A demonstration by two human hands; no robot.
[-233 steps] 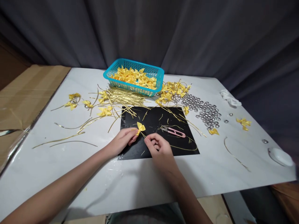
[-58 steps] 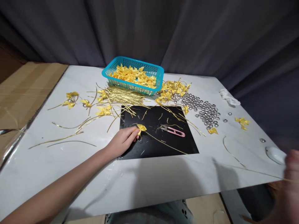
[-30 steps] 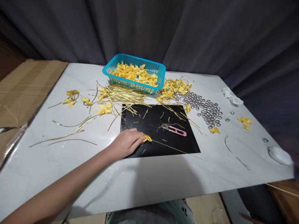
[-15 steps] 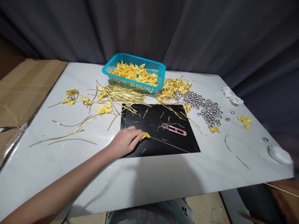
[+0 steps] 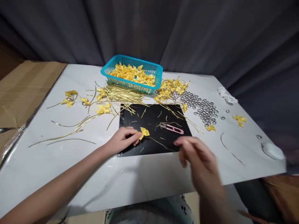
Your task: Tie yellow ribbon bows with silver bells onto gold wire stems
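Note:
My left hand [image 5: 125,138] rests over the left side of a black mat [image 5: 170,145], closed on a yellow ribbon bow [image 5: 144,132] between thumb and fingers. From the bow a thin thread [image 5: 160,143] runs slackly right across the mat. It leads toward my right hand [image 5: 196,154], which is raised above the mat's right front corner, blurred by motion, its fingers curled in a pinch. The fingertips hide the thread's far end. Just beyond my right hand lie pink-handled thread snips [image 5: 172,128] among short gold offcuts.
A blue basket [image 5: 132,58] of yellow bows stands at the back. Before it lies a bundle of gold twist ties [image 5: 125,94]. Silver beads [image 5: 205,110] spread to the right, beside piled finished bows [image 5: 170,88]. A white object [image 5: 272,151] sits near the right edge.
My right hand has come into view from the right. The thread has gone from straight to slack, and the bow now stands turned more upright in my left hand.

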